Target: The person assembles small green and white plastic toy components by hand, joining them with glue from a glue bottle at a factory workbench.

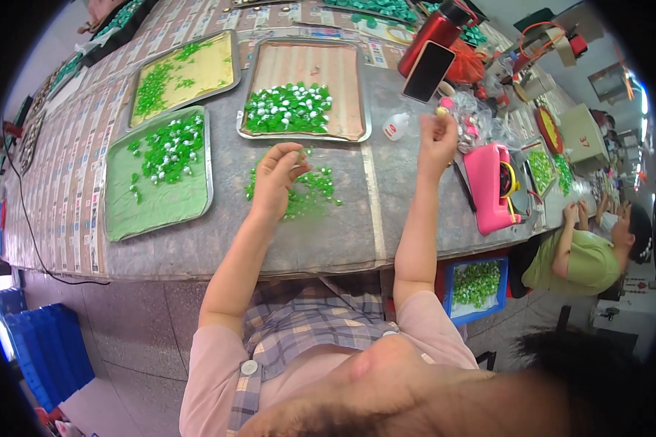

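Note:
My left hand (275,178) is closed in a pinch above a loose scatter of small green pieces (317,191) on the table. What sits between its fingertips is too small to make out. My right hand (437,144) is raised on the right, its fingers pressed together, between a small white bottle (396,127) and a heap of clear plastic bags (474,120); anything it holds is hidden. Beyond the left hand, a metal tray (306,58) lined in pinkish paper carries a pile of green and white bead-like pieces (288,108).
On the left stand a green-lined tray (157,215) and a yellow-lined tray (204,71), both with green pieces. A phone (428,71) leans against a red bottle (431,36). A pink holder (485,191) stands right, above a blue tray (479,313). A co-worker (587,251) sits far right.

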Available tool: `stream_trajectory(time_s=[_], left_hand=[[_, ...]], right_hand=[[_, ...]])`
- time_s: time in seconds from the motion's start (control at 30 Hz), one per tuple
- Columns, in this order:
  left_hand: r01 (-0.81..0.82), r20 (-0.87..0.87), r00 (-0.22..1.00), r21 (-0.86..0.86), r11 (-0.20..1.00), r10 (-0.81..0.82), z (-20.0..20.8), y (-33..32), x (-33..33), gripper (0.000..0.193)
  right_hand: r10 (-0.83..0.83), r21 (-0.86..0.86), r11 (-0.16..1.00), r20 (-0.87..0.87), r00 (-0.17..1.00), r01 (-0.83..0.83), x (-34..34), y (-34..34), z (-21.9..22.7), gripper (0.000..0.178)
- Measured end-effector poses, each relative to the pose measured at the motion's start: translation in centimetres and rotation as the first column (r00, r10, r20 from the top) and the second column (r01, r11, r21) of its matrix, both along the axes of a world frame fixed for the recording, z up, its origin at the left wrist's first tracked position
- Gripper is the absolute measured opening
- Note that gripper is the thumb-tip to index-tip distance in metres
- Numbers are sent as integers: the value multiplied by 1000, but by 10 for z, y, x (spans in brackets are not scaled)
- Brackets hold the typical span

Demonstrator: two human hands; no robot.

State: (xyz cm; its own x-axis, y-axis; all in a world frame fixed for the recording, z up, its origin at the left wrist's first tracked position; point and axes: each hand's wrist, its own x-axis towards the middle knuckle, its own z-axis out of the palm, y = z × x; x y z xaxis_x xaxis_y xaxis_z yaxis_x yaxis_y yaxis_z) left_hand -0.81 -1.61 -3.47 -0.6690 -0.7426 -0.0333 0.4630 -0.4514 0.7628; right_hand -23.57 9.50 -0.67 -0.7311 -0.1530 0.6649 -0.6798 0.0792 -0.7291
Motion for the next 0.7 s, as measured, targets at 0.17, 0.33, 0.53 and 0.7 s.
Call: stream_trajectory(time_s=[0.17, 0.33, 0.53, 0.7], left_hand=[[45, -35, 999, 82, 996, -42, 1, 0, -1, 14], [176, -96, 983, 242, 954, -157, 5, 8, 0, 20], [188, -115, 980, 305, 933, -160, 7, 8, 3, 18], [203, -131, 977, 360, 911, -166, 6, 8, 3, 14]], right_hand=[[100, 413, 896, 163, 981, -160, -16, -8, -36, 60], [84, 537, 816, 256, 963, -213, -11, -12, -40, 47], [691, -304, 720, 397, 604, -624, 57, -20, 13, 26], [699, -187, 713, 255, 668, -675, 75, -5, 22, 30]])
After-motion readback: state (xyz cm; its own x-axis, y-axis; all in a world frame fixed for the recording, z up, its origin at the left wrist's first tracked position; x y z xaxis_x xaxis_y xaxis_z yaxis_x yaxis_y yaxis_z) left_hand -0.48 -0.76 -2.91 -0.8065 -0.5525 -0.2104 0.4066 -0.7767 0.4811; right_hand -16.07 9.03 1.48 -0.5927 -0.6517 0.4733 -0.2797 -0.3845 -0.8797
